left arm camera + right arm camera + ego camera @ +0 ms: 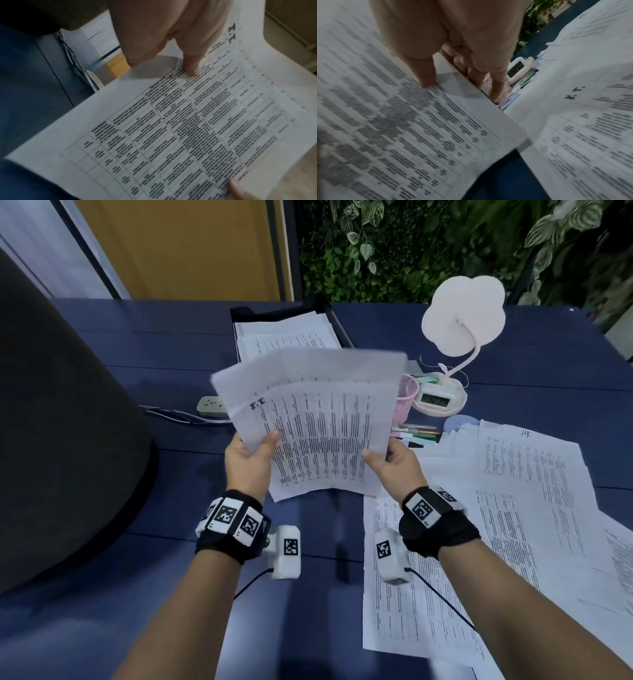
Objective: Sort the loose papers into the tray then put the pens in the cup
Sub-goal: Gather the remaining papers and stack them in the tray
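I hold a fanned stack of printed sheets (315, 422) above the blue table. My left hand (251, 455) pinches its left edge, thumb on top, and the sheets (188, 128) fill the left wrist view. My right hand (387, 460) pinches the right edge, thumb on the printed face (419, 135). Behind the stack a black paper tray (337, 318) holds several sheets. More loose papers (496, 508) are spread at the right. A pink mesh cup (406, 397) stands just right of the held stack, with several pens (416, 433) lying in front of it.
A white flower-shaped desk lamp (462, 320) with a small clock base (436, 398) stands behind the cup. A power strip (210, 405) with cables lies to the left. A large dark rounded object (61, 422) fills the left side. Plants line the back wall.
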